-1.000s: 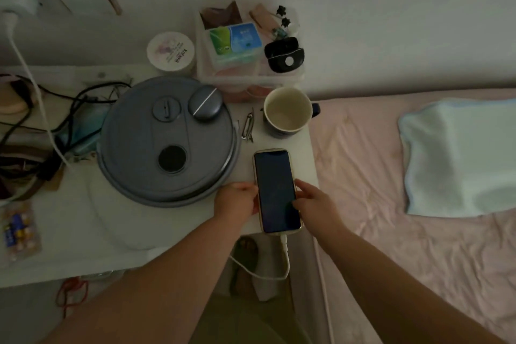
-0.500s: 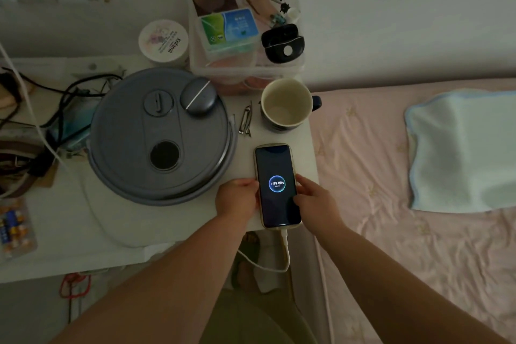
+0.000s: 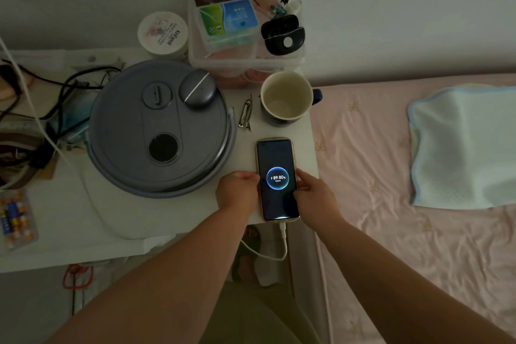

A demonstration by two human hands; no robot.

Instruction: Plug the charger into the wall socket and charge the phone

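A dim view looks down from head height onto a white bedside table [image 3: 83, 220] that fills the left and centre of the frame. Just right of centre, a phone [image 3: 277, 179] lies flat near the table's right front corner, screen up and lit, showing a glowing ring with a bolt sign and "89.80%". The left hand [image 3: 238, 193] is curled against the phone's left edge, fingers closed onto its side. The right hand [image 3: 315, 198] grips the right edge, thumb lying over the lower part of the screen. A white charging cable [image 3: 283, 243] is plugged into the phone's bottom end, which sits at the table's front edge, and loops down and to the left below the table. A white cord also crosses the far left of the frame; it may be the same cable, but the dim light leaves that unclear.

Left of the phone sits a large round grey lid [image 3: 159, 128]. Above the phone stands a mug [image 3: 287, 98], with a metal hair clip [image 3: 246, 116] beside it. A clear box of small items [image 3: 245, 25] is at top centre. A pink bed [image 3: 405, 181] with a pale blue pillow [image 3: 463, 145] fills the right.
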